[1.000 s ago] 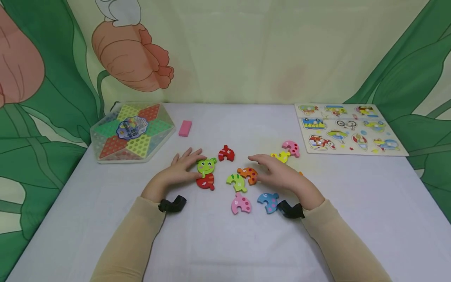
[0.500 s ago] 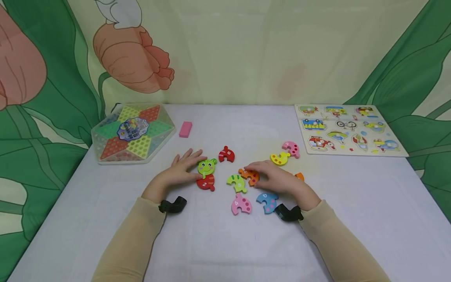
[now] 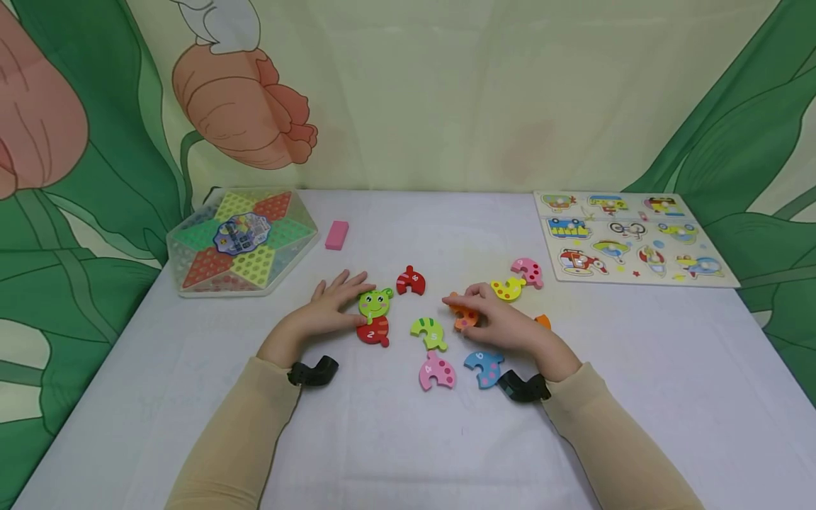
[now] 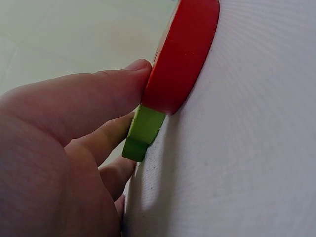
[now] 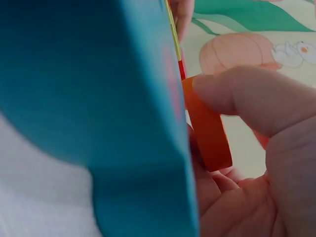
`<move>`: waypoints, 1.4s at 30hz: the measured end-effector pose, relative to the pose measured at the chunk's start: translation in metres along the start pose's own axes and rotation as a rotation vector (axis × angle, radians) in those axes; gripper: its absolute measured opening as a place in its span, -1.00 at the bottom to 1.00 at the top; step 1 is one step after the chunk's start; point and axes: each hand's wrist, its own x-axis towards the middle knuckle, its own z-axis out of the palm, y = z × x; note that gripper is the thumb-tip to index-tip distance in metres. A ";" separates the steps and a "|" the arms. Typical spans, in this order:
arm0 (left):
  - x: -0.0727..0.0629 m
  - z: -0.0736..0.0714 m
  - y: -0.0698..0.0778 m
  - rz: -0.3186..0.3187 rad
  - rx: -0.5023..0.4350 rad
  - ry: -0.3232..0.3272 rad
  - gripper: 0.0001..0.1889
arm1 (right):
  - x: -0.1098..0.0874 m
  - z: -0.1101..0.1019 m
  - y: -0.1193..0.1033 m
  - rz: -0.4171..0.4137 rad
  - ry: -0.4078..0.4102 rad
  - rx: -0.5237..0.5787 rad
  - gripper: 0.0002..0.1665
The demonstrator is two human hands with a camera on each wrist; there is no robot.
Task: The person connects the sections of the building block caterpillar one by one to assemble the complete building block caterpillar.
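White worktop (image 3: 382, 439) before a backdrop (image 3: 446, 92) printed with green leaves. Head view: the left hand (image 3: 324, 309), fingers spread wide, touches a green frog-faced puzzle piece (image 3: 375, 303) adjoining a red striped puzzle piece (image 3: 375, 331); the right hand (image 3: 506, 322) pinches an orange spotted puzzle piece (image 3: 467, 321). Left wrist view: thumb against the red edge. Right wrist view: thumb on the orange edge, beside a large blurred blue puzzle piece (image 5: 74, 98).

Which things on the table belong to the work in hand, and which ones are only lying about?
Apparently in use:
green smiling-face piece
red striped curved piece numbered 2, touched by the left grip
orange spotted curved piece, pinched by the right grip
other curved coloured pieces, probably

Probably just lying about:
pink rectangular block
clear hexagonal plastic box
white board with vehicle pictures
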 end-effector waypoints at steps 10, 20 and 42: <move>0.001 0.000 0.000 -0.006 0.004 0.002 -0.30 | 0.000 0.000 -0.001 0.055 -0.013 -0.050 -0.42; 0.000 0.001 -0.002 -0.014 -0.002 0.005 -0.30 | -0.003 -0.002 -0.006 0.093 0.018 -0.075 -0.47; 0.000 -0.001 0.002 0.001 0.003 0.003 -0.31 | -0.003 0.008 -0.040 -0.004 -0.090 0.173 -0.27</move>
